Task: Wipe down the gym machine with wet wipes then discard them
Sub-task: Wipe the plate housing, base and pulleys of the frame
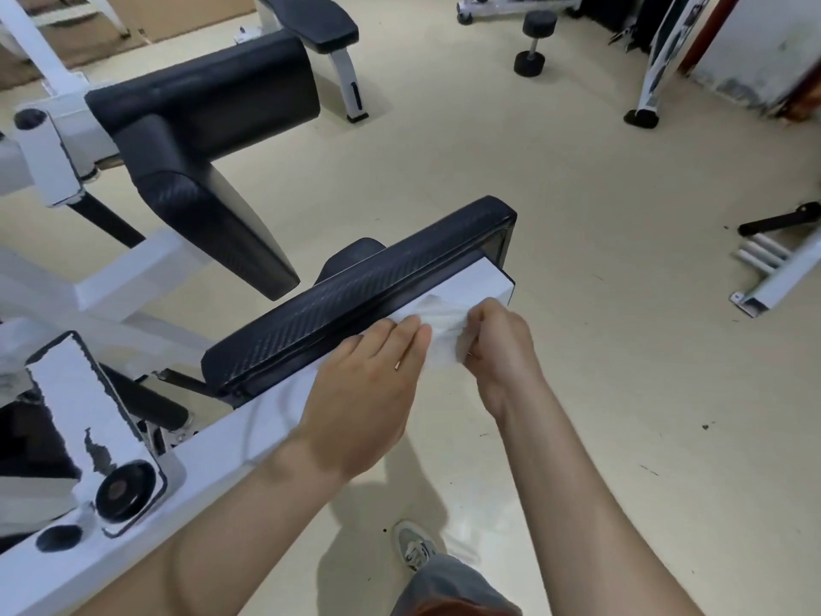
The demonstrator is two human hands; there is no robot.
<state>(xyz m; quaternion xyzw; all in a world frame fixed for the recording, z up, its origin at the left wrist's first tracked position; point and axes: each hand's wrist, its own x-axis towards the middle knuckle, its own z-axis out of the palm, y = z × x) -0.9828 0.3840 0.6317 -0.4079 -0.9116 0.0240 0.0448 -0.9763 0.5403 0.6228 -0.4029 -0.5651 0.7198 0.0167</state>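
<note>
dumbbell (533, 42) lies on cream floor (599, 371), top right | padded bench (311, 20) at top centre | white tubes (760, 255) side by side, right edge, near black bar (782, 220)

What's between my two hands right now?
In the head view, a crumpled wet wipe on the white bar; left hand touches it, right hand grips it.

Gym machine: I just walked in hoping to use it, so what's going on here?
A person is wiping it down. Their right hand grips a crumpled white wet wipe against the white frame beam below the black pad, while the left hand lies beside it with straight fingers touching the wipe's edge. The wipe is not yet discarded.
</note>
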